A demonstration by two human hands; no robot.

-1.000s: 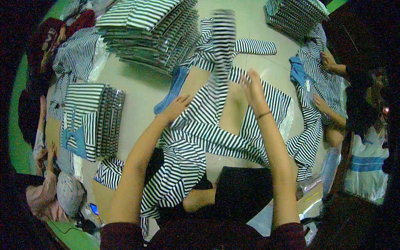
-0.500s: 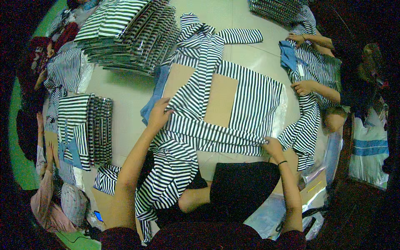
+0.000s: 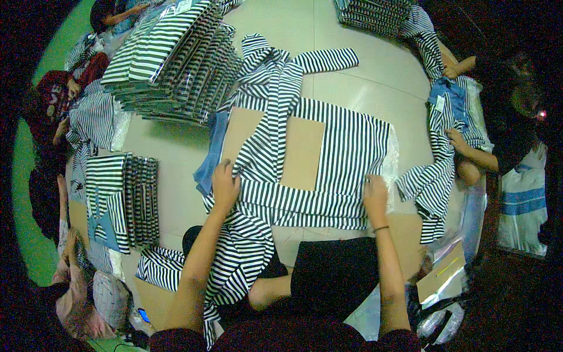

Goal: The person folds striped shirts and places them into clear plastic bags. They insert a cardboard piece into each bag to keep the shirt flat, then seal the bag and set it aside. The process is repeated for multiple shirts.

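A black-and-white striped shirt (image 3: 352, 141) lies spread on the floor before me, with a brown cardboard sheet (image 3: 303, 155) on top of it. One sleeve runs across the cardboard and the near side is folded inward over it. My left hand (image 3: 226, 186) pinches the fold near a blue denim part (image 3: 211, 155) at the shirt's left end. At the right end, my right hand (image 3: 376, 198) is closed on the folded edge by the hem; its fingers are slightly blurred. The other sleeve hangs toward my lap, partly behind my left forearm.
A tall stack of bagged striped shirts (image 3: 176, 70) stands far left, a smaller stack (image 3: 141, 199) nearer left, another stack (image 3: 372, 14) at the far right. A co-worker on the right handles a striped shirt (image 3: 448, 146); others sit on the left. Cardboard (image 3: 404, 237) lies beside my right forearm.
My right hand has moved up and slightly left, bringing the near fold farther over the shirt. My left hand remains at the fold's left end. The co-worker's shirt on the right has shifted.
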